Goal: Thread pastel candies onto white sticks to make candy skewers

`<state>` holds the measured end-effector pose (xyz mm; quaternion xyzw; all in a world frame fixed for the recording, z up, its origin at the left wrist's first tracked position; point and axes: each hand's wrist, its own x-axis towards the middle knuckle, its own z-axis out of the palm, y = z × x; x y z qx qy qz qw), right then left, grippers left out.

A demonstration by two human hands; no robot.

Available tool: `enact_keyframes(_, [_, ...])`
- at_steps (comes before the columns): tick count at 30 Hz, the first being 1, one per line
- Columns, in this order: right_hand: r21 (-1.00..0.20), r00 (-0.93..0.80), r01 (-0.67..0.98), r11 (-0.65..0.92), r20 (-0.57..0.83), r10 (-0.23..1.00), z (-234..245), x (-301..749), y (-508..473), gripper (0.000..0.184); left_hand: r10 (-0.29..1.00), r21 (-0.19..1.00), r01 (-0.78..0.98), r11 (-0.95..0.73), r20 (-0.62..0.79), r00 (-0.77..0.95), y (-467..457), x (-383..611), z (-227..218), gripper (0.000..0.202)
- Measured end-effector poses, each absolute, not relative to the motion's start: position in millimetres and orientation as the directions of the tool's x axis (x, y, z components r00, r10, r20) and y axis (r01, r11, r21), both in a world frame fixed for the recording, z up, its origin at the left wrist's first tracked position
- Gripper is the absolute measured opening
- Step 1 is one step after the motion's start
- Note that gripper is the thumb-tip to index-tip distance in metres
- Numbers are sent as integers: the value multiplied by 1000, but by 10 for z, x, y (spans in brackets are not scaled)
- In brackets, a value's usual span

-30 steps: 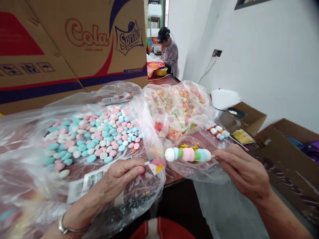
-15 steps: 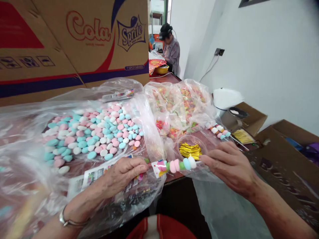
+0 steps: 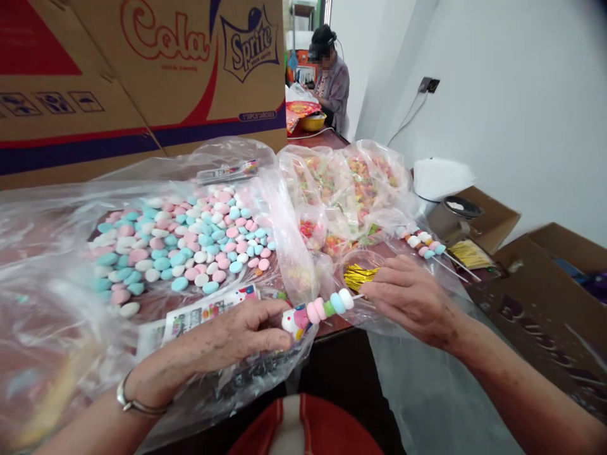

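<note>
My right hand [image 3: 412,297] pinches the stick end of a marshmallow skewer [image 3: 322,308] strung with white, blue, green and pink pieces. The skewer's far tip pokes into a small printed wrapper [image 3: 293,322] that my left hand [image 3: 237,332] pinches at its edge. Both hands hover over the table's front edge. Just behind them, a large open plastic bag [image 3: 57,221] holds several loose pink, blue and white marshmallows [image 3: 184,246]. A bundle of gold twist ties [image 3: 358,276] lies beside my right hand.
Bags of coloured candy [image 3: 351,183] and a finished skewer [image 3: 424,243] lie behind my right hand. A big Cola/Sprite cardboard box [image 3: 142,69] stands at the back left. Open cardboard boxes [image 3: 545,297] and a metal tin [image 3: 448,218] are at the right. Another person [image 3: 332,82] sits at the far end.
My right hand has carried the skewer leftward and down, sliding its tip into the wrapper my left hand holds. The left hand has barely shifted.
</note>
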<state>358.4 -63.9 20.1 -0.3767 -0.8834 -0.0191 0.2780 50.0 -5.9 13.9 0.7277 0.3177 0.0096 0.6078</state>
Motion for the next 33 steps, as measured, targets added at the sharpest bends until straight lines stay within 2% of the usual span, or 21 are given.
enact_keyframes(4, [-237, -557, 667, 707, 472, 684, 214, 3566, -583, 21, 480, 853, 476, -215, -332, 812, -110, 553, 133, 28])
enact_keyframes(10, [-248, -643, 595, 764, 423, 638, 297, 3596, -478, 18, 415, 843, 489, -225, -371, 831, -96, 518, 148, 27])
enact_keyframes(15, [-322, -644, 586, 743, 371, 669, 287, 3525, -485, 22, 417, 899, 424, -111, -345, 841, -121, 524, 110, 32])
enact_keyframes(19, [-392, -624, 603, 694, 309, 717, 331, 3538, -503, 24, 505, 913, 404, -54, -324, 800, -193, 589, 61, 27])
enact_keyframes(24, [-472, -676, 574, 669, 188, 712, 376, 3491, -512, 23, 550, 901, 430, 57, -388, 740, -318, 723, 22, 22])
enact_keyframes(29, [-448, -745, 556, 700, 104, 659, 299, 3396, -480, 25, 581, 914, 389, 114, -379, 720, -557, 911, -59, 20])
enact_keyframes(33, [-457, -778, 534, 711, 63, 625, 349, 3439, -450, 24, 558, 898, 335, 286, -441, 703, -751, 964, -82, 36])
